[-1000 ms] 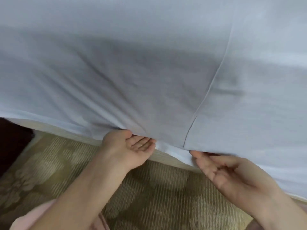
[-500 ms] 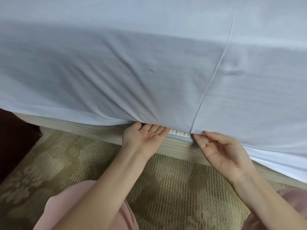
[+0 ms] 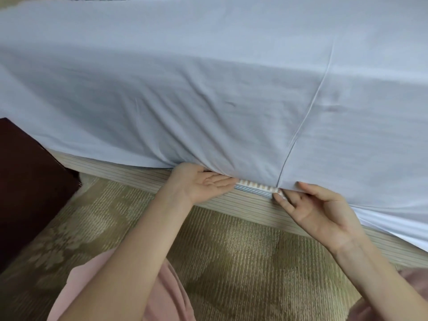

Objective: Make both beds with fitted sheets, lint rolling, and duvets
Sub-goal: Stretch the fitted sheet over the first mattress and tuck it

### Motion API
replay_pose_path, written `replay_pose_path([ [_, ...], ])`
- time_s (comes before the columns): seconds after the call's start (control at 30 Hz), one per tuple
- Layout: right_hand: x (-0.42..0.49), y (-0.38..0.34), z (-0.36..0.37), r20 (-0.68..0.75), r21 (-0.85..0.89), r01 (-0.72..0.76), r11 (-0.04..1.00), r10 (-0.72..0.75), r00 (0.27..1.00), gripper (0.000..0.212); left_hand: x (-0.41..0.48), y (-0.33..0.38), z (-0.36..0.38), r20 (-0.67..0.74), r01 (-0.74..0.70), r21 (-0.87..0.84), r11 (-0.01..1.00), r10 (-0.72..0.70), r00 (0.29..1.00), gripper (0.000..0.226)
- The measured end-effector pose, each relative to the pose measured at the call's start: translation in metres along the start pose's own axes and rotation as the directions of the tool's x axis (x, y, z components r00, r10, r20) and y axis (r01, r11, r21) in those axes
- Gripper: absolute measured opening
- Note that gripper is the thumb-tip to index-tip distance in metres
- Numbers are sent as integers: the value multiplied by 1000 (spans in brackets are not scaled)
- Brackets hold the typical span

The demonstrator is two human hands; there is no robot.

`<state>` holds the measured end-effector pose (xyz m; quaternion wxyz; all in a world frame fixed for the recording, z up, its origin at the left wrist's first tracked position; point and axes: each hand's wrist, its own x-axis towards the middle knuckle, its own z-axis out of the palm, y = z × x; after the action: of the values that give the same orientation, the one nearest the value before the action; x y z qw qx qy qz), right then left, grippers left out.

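No writing, label, brand name, number or sign can be read here. The pale sheet (image 3: 208, 77) is plain cloth, the bed base (image 3: 243, 206) under it shows only stripes, and the carpet (image 3: 231, 262) carries only a woven pattern without letters.

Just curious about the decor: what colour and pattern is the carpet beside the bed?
Olive-tan carpet, ribbed with pale floral shapes; head view.
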<state>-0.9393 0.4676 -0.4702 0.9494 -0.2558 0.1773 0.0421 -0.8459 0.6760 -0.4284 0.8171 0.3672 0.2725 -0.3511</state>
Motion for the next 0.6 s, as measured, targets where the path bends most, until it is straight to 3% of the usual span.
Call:
replay_pose_path([
  [0.1, 0, 2, -1, -15, 4, 16, 1000, -16, 1000, 51, -13, 28, -25, -168, -202, -52, 978, 190, 967, 41],
  [0.23, 5, 5, 0, -52, 52, 61, 997, -58, 997, 72, -23, 61, -55, -305, -427, -136, 894, 373, 876, 40],
  [0.47, 12, 6, -1, -85, 48, 117, 992, -113, 990, 112, -20, 77, -60, -232, -458, -210, 864, 411, 882, 48],
  [0.6, 12, 7, 0, -77, 21, 126, 992, -124, 989, 117, -13, 80, -67, -210, -450, -328, 830, 401, 892, 54],
])
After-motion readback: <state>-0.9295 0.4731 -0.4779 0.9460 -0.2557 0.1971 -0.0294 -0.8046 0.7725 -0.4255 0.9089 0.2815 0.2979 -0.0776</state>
